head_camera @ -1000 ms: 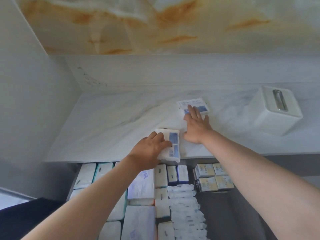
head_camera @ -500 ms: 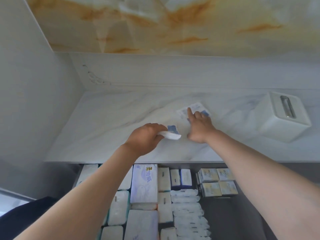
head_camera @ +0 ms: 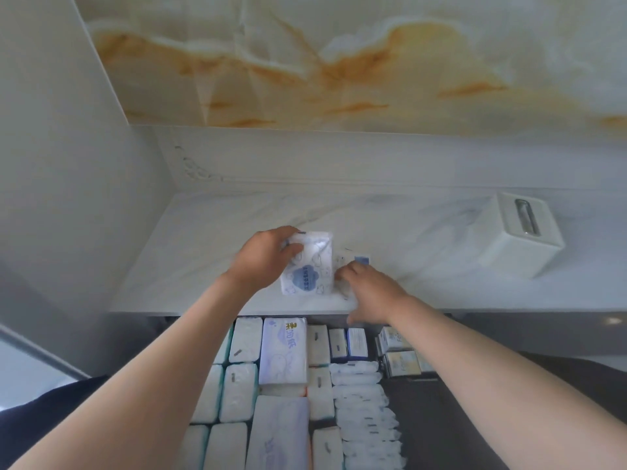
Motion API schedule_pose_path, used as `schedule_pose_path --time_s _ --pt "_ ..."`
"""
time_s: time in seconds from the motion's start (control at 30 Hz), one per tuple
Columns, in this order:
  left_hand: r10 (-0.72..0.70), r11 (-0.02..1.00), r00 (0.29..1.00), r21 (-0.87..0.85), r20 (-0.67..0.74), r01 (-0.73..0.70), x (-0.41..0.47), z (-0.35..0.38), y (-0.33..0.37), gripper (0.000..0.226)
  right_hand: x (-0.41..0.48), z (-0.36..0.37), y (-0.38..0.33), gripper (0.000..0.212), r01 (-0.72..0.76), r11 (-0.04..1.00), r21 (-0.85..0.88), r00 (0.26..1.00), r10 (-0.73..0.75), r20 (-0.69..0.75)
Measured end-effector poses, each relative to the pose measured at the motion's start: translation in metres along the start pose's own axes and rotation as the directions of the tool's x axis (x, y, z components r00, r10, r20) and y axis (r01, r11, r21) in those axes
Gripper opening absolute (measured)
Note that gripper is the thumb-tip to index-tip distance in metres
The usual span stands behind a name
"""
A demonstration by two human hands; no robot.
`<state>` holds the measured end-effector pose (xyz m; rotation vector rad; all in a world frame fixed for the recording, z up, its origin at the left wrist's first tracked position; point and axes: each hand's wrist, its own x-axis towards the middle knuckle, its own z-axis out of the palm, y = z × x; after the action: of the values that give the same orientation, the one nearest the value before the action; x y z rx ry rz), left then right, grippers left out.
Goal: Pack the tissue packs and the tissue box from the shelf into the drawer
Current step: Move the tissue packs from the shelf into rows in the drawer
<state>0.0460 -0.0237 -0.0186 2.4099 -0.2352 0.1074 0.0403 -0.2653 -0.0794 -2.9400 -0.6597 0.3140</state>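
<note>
Lifting packs off the shelf (head_camera: 210, 266).
Left hand (head_camera: 261, 262) fingers grip a pack (head_camera: 307, 266); right hand (head_camera: 371, 293) fingers curl on a second pack (head_camera: 361, 260). Next, lower both into the drawer (head_camera: 424, 418); the box (head_camera: 522, 232) sits on the shelf.

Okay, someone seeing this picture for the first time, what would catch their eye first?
Probably the two bare arms stretched out to the marble shelf, where the left hand grips a white tissue pack with a blue cloud print and the right hand lies over a small pack, blurred, beside it. Next, the open drawer below, crammed with stored packs in rows, and the white tissue box standing alone at the shelf's right end.
</note>
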Motion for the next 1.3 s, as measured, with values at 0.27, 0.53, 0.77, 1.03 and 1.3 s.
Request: schedule_pose_path --time_s 0.27,0.53,0.77,1.03,1.3 --pt "-0.009 1.000 0.978 0.005 -0.209 0.010 -0.021 -0.012 0.020 0.028 -0.025 -0.032 -0.018 0.029 -0.074 0.968 0.242 0.966 0.130 -0.223" --pt "0.327 0.945 0.932 -0.058 0.159 -0.322 -0.034 0.006 0.049 0.018 -0.066 -0.107 -0.020 0.021 -0.250 0.563 0.788 0.944 0.321 0.070" --pt "0.340 0.936 0.932 -0.142 0.124 -0.323 -0.056 0.058 0.056 0.019 -0.073 -0.071 -0.018 0.040 -0.316 0.564 0.763 0.937 0.059 0.345" --pt "0.019 0.972 0.958 -0.231 0.285 0.050 -0.067 0.091 0.044 0.035 -0.074 -0.032 0.006 0.020 -0.159 0.948 0.277 0.984 0.128 0.128" --pt "-0.123 0.927 0.680 0.328 0.723 -0.180 -0.086 0.142 0.004 0.047 -0.072 0.003 0.019 0.027 -0.180 0.889 0.420 0.979 0.120 0.165"
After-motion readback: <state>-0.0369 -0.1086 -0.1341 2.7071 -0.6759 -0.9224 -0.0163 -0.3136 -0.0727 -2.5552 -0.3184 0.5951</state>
